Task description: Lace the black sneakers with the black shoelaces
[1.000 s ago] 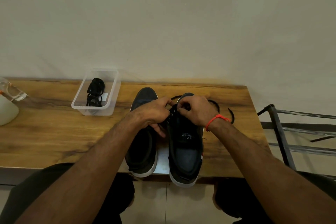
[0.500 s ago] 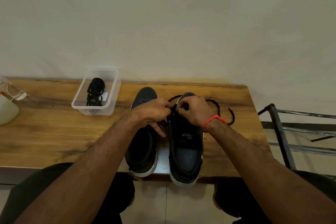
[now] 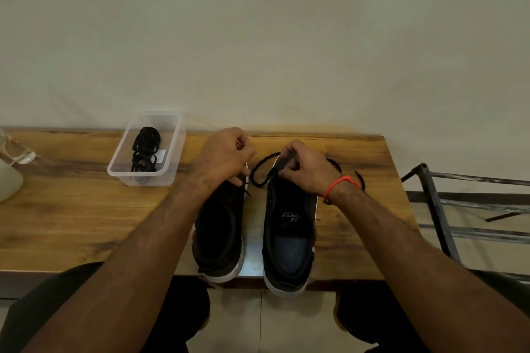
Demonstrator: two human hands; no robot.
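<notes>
Sneakers side by side on the wooden table (image 3: 71, 209), heels toward the person! Right hand (image 3: 308, 172) pinches a black shoelace (image 3: 259, 170) over the right sneaker (image 3: 289, 226), a loop curling out toward the left hand (image 3: 223, 157). That hand's fingers are curled over the left sneaker (image 3: 219, 232), a thin lace end poking out beneath. Beyond its outer side, a clear plastic box (image 3: 172, 146) holds a bundled spare lace (image 3: 144, 149).
</notes>
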